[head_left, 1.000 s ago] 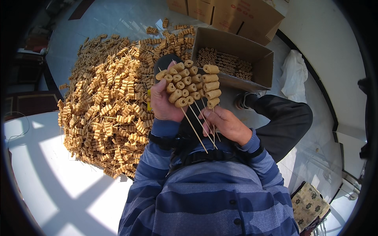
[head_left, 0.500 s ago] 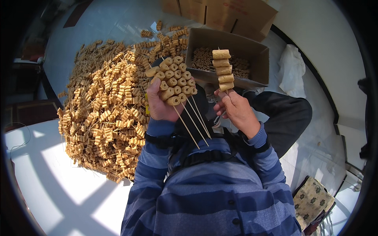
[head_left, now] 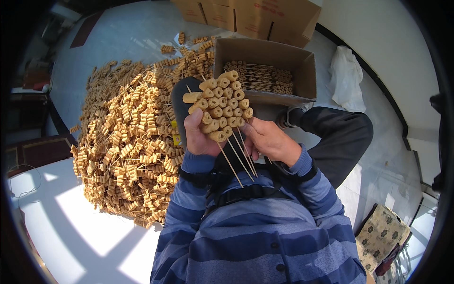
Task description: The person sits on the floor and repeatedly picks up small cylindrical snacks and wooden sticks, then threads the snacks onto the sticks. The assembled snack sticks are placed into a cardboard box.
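Observation:
My left hand (head_left: 198, 132) is closed around a bundle of skewers (head_left: 227, 104) threaded with short golden-brown tubes, hollow ends facing up. Several bare sticks from the bundle slant down toward my lap. Against the bundle's right side, my right hand (head_left: 272, 139) is closed on one more skewer, its tubes lined up beside the others; the fingertips are partly hidden. To the left rises a large heap of loose skewers (head_left: 132, 137) of the same kind. Beyond my hands stands an open cardboard box (head_left: 302, 71) with similar skewers laid in rows inside.
Flat-sided brown cartons (head_left: 255, 19) stand at the back. A white plastic bag (head_left: 346, 78) lies on the floor near the right wall. My bent leg (head_left: 338, 137) in dark trousers extends to the right. A flower-patterned cloth (head_left: 382, 232) lies over something at the lower right.
My right hand has moved left, bringing its single skewer against the bundle in my left hand. The whole view has shifted slightly.

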Demonstrator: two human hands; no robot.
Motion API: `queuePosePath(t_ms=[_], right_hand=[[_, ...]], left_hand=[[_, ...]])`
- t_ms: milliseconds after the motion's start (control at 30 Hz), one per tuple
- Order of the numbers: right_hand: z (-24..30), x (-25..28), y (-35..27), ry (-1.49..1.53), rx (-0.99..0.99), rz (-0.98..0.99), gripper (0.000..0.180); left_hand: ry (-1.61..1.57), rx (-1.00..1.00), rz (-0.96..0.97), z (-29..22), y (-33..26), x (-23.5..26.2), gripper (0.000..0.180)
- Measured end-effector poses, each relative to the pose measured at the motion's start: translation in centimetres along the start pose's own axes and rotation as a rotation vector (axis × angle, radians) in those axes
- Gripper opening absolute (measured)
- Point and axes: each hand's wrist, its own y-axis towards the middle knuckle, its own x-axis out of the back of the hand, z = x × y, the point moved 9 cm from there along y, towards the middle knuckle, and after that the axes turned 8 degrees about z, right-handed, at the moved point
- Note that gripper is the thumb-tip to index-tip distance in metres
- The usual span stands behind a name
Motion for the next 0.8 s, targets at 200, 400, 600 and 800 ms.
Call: queuePosePath(t_ms=[200,400,600,800], right_hand=[[-0.3,-0.3,-0.1,0.011,-0.011,0.095,0.039],[-0.8,0.2,0.1,0.067,-0.017,0.096,0.035],[1.1,5.1,-2.0,-0.010,0.164,-0.244,0.050],[4.7,4.4,-3.2,-0.343,0.402,-0.443,0.117]], left_hand=[[0.026,0.080,0.045,1.3,0.3,-0.3,0.090],[0.021,0.091,0.023,1.9,1.0,0.4,0.089],[0.011,0.020,-0.101,1.0,2.7,0.8,0.080],[0.186,0.064,-0.001,2.4,3.7,-2.2,0.074]])
